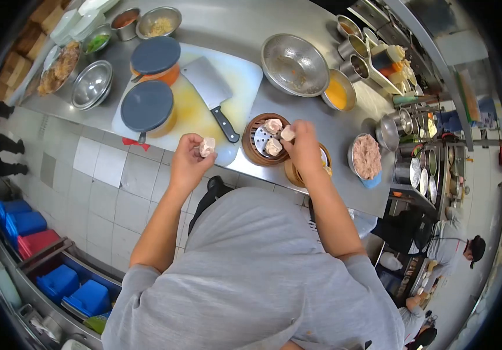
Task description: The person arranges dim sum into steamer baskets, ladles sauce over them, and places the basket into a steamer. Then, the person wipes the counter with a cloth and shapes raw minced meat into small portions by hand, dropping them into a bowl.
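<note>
Pinched in the fingers of my left hand [190, 160] is a pale, open-topped dumpling [206, 147], held above the near edge of the cutting board. My right hand [303, 146] grips another dumpling [288, 133] at the right side of a round bamboo steamer [248, 153]. Inside that steamer, two dumplings [273, 125] sit on a perforated white liner [260, 137]. A second bamboo steamer [292, 173] stands to the right, partly hidden under my right hand and forearm; a little of its contents shows.
A cleaver [209, 81] lies on the white cutting board [251, 73], beside two grey-lidded tubs [147, 107]. Behind stands a perforated metal bowl [295, 64], with a bowl of yellow liquid [337, 93] adjoining. Right is a bowl of minced meat [366, 157]. Two people work at far right.
</note>
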The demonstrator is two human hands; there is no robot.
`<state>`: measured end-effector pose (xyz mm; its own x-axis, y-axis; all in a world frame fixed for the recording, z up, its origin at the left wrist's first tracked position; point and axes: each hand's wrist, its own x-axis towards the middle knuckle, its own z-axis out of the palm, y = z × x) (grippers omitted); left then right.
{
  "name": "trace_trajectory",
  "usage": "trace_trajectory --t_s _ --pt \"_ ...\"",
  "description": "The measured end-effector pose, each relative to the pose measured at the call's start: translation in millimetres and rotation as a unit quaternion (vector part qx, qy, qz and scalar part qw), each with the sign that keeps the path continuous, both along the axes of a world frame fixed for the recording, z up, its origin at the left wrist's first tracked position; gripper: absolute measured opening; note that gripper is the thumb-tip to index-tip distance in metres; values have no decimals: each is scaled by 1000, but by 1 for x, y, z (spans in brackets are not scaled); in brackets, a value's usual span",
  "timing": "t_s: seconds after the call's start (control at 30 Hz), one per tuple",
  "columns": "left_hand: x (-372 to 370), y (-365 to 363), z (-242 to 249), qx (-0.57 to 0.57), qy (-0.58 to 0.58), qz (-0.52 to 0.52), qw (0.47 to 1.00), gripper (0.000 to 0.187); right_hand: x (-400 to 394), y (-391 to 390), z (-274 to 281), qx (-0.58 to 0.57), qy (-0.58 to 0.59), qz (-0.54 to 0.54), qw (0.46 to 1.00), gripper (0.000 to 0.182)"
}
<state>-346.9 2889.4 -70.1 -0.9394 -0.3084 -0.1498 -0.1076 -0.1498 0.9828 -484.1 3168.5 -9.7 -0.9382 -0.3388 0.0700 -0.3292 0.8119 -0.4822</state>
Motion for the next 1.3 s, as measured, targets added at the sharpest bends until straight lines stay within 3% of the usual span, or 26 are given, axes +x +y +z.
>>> trace_trajectory --t_s 0.13,0.23,0.3,0.37,0.43,0.57,0.67,0.73,0.9,0.97,1.1,1.17,1.2,1.27,1.3 --pt "-10 10 11 1 -11 -36 999 49 3 10 -16 17 -16 82 996 35" --pt "-20 17 12 -10 -26 -75 997 45 11 13 -25 -24 -38 54 998 29" --pt "-27 24 11 -144 47 -77 985 47 14 17 -32 -47 -34 39 998 26" --pt "-31 36 23 -183 33 -73 980 49 17 20 -33 -68 -29 22 997 22" --pt "-36 43 33 -219 22 -71 973 52 21 21 -28 -19 165 41 985 19" --pt "-45 49 38 -209 25 -90 973 55 34 8 -3 -23 194 -14 981 22" --pt "-51 51 31 -255 48 -108 960 56 37 -12 6 25 99 44 994 35" --pt "-53 53 30 -286 71 -118 948 57 34 -29 6 176 -21 55 983 42" --pt "-50 50 31 -340 94 -119 928 59 28 -39 -1 171 -141 34 975 45" --pt "-45 51 28 -340 89 -116 929 59 23 -26 -10 42 -135 55 988 44" --pt "-42 50 28 -327 69 -114 935 58 26 -6 -21 -36 -37 56 997 47" --pt "-41 52 28 -327 70 -110 936 58 28 2 -29 -202 -65 45 976 43" --pt "-42 53 28 -327 72 -106 936 57 29 5 -33 -202 -65 45 976 43" --pt "-45 55 28 -331 78 -112 934 57 31 11 -39 -387 -222 -9 895 39" --pt "-47 56 28 -334 83 -117 932 57 31 13 -40 -388 -219 -11 895 39"
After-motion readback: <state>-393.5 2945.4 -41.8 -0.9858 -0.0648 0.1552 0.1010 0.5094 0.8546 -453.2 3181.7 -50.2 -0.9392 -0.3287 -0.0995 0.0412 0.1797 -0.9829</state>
